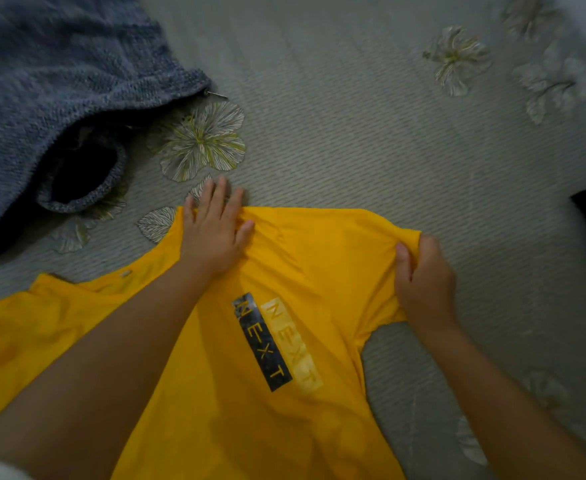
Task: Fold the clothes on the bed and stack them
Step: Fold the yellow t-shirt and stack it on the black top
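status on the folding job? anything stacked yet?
Done: no stack or folded item is in view. In hand: the yellow T-shirt lies spread on the bed; the left hand presses it flat, the right hand grips its sleeve. Left: folding it, plus the unfolded blue knit garment.

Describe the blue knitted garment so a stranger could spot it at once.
Start from the grey flowered bedsheet and look to its upper left corner. There the blue knitted garment lies rumpled, beyond the yellow T-shirt. Its fuzzy grey-blue knit and dark open cuff set it apart.
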`<state>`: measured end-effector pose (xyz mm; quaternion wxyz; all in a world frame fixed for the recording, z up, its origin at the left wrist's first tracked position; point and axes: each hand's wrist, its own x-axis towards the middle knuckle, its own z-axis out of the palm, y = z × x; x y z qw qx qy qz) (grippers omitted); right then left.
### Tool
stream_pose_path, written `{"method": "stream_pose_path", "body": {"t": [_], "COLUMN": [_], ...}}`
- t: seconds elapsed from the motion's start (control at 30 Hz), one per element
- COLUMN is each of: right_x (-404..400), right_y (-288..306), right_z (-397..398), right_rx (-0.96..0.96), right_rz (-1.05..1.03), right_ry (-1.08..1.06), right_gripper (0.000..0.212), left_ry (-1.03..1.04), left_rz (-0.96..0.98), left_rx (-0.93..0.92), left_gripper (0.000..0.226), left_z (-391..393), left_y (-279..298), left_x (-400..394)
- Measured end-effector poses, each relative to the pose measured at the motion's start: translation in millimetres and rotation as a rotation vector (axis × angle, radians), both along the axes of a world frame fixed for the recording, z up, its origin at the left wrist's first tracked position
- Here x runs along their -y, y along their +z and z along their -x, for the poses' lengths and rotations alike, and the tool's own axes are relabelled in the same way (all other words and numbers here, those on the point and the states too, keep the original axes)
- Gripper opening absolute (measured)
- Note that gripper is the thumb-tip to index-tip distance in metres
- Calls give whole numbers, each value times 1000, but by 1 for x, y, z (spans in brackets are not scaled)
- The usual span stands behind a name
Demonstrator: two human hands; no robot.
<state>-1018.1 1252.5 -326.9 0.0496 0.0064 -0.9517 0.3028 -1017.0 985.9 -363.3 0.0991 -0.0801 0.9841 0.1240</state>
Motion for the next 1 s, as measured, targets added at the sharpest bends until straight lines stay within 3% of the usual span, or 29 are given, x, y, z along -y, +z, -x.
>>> {"method": "stream_pose_path", "body": {"t": [0.1,0.2,0.33,0.4,0.5,0.63,0.73,0.8,0.9,1.0], "right_x": [23,55,84,81,64,37,26,22,17,14], "right_y": [20,33,35,33,33,22,7,-3,-8,-4], "right_z": [-19,-48,-106,-124,-126,-109,-107,-115,-126,-134], "right_rx": [-185,-230,-20,48,-9,-33,-4,-2,-16,23], "right_rz": [-33,-27,-4,13,10,-161,-332,-390,-542,-629], "right_ry": [201,406,839,950,884,730,765,847,919,902], "right_gripper": [23,29,35,40,28,31,29,35,37,47], "left_ry": [80,171,292,303,269,126,-111,-218,-173,-155], "left_rz": [-73,-98,-56,-54,-70,-129,-121,-117,-33,-3], "left_rx": [-140,-152,-22,21,37,-20,-103,-48,107,126], "left_gripper": [54,49,51,61,60,46,40,43,52,53], "left_z": [-27,-71,-132,-152,-167,-165,-160,-160,-165,-170], "left_y": [13,24,34,39,41,45,40,33,13,7], "left_x": [5,17,39,44,42,23,1,-14,-22,-18]}}
